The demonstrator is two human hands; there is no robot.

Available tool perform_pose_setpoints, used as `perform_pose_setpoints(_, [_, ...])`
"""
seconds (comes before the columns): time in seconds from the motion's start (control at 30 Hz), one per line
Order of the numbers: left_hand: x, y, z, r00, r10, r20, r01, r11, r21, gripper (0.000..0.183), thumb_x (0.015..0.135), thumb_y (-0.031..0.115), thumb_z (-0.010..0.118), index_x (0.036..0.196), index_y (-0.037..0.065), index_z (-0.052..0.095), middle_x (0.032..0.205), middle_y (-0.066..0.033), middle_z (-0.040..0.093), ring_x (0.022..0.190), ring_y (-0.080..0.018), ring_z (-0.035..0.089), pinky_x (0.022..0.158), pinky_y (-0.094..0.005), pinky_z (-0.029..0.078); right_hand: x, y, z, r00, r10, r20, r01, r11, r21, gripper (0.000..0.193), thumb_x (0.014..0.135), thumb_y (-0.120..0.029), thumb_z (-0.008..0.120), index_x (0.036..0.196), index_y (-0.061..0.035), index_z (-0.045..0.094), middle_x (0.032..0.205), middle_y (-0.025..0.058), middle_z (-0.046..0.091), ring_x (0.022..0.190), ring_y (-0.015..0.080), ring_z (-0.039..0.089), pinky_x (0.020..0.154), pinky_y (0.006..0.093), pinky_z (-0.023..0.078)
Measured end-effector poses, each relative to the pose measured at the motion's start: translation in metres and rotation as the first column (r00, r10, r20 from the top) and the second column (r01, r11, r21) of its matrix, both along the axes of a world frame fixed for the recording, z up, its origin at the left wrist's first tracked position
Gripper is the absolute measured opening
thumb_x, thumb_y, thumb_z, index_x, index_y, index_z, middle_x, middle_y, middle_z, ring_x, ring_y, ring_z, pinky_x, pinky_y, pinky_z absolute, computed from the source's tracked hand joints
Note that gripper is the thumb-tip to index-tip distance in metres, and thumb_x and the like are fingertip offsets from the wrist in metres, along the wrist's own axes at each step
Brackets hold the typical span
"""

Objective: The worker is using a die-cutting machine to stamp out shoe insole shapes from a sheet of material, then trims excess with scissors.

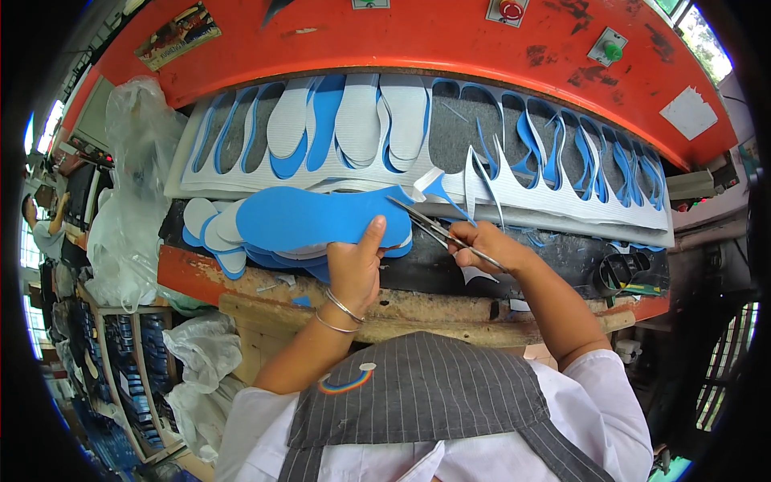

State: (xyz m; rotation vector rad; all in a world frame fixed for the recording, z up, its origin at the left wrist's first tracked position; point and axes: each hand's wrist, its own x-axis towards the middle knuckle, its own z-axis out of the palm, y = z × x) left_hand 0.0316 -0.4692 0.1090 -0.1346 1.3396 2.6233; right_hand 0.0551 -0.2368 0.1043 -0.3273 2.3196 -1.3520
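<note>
My left hand (355, 269) grips a blue insole (313, 218) by its right end, the thumb lying on top. In my right hand (480, 247) is a pair of metal scissors (423, 218), its blades at the insole's upper right edge. A curled blue-and-white offcut (438, 189) hangs at that edge by the blade tips. Under and left of the held insole lies a pile of blue and white insoles (215, 233). Beyond my hands lies a white cut-out sheet (321, 178), with several loose insoles (357, 120) resting across its openings.
A red machine front (385, 40) with a red button (511, 10) and a green button (613, 51) rises behind the sheet. Clear plastic bags (132, 193) hang at the left. On the bench's right end lies a black tape-like roll (620, 271). A person (50, 225) is far left.
</note>
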Motion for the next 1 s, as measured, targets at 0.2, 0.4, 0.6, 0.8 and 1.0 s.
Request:
perform_pose_setpoints(0.2, [-0.003, -0.001, 0.004, 0.999, -0.036, -0.016, 0.035, 0.997, -0.071, 0.019, 0.088, 0.008, 0.064, 0.104, 0.003, 0.055, 0.095, -0.0041, 0.059, 0.081, -0.0103, 0.058, 0.069, -0.025, 0.05, 0.007, -0.005, 0.003, 0.995, 0.092, 0.035, -0.08, 0.964, -0.253, 0.076, 0.079, -0.079, 0.038, 0.091, -0.0053, 0.052, 0.064, 0.0006, 0.046, 0.055, 0.0143, 0.045, 0.051, 0.0297, 0.038])
perform_pose_setpoints(0.4, [-0.004, -0.002, 0.008, 0.998, -0.061, -0.011, 0.059, 0.991, -0.122, 0.018, 0.086, 0.005, 0.066, 0.101, 0.002, 0.056, 0.092, -0.0028, 0.059, 0.078, -0.0085, 0.056, 0.067, -0.023, 0.047, 0.006, -0.011, -0.003, 0.991, 0.127, 0.041, -0.11, 0.949, -0.296, 0.079, 0.083, -0.077, 0.028, 0.099, -0.0029, 0.05, 0.066, 0.0034, 0.046, 0.059, 0.0155, 0.049, 0.054, 0.0298, 0.041])
perform_pose_setpoints(0.6, [-0.003, -0.001, 0.011, 0.996, -0.053, -0.068, 0.039, 0.981, -0.191, 0.017, 0.086, 0.004, 0.066, 0.1, 0.0, 0.058, 0.093, -0.0031, 0.06, 0.08, -0.0092, 0.056, 0.071, -0.0237, 0.047, 0.001, -0.013, 0.006, 0.987, 0.118, -0.113, -0.135, 0.979, -0.15, 0.087, 0.081, -0.08, 0.026, 0.102, 0.0004, 0.05, 0.072, 0.0106, 0.051, 0.064, 0.0247, 0.053, 0.059, 0.0354, 0.043])
perform_pose_setpoints(0.8, [-0.004, -0.001, 0.014, 0.992, -0.063, -0.105, 0.042, 0.98, -0.193, 0.02, 0.085, 0.003, 0.066, 0.104, -0.002, 0.059, 0.099, -0.0061, 0.062, 0.087, -0.0122, 0.058, 0.079, -0.0267, 0.048, -0.005, -0.011, 0.013, 0.994, 0.095, -0.045, -0.097, 0.995, -0.027, 0.104, 0.066, -0.092, 0.026, 0.104, 0.0013, 0.051, 0.073, 0.0051, 0.05, 0.064, 0.0174, 0.05, 0.058, 0.0305, 0.041])
perform_pose_setpoints(1.0, [-0.006, -0.004, 0.015, 0.99, -0.098, -0.102, 0.071, 0.966, -0.247, 0.02, 0.084, 0.003, 0.066, 0.102, -0.002, 0.059, 0.098, -0.0064, 0.062, 0.087, -0.0123, 0.058, 0.079, -0.0269, 0.049, -0.003, -0.005, 0.012, 0.995, 0.082, -0.064, -0.081, 0.997, 0.015, 0.101, 0.065, -0.092, 0.032, 0.098, 0.001, 0.052, 0.071, 0.0046, 0.049, 0.063, 0.0167, 0.049, 0.056, 0.0305, 0.039])
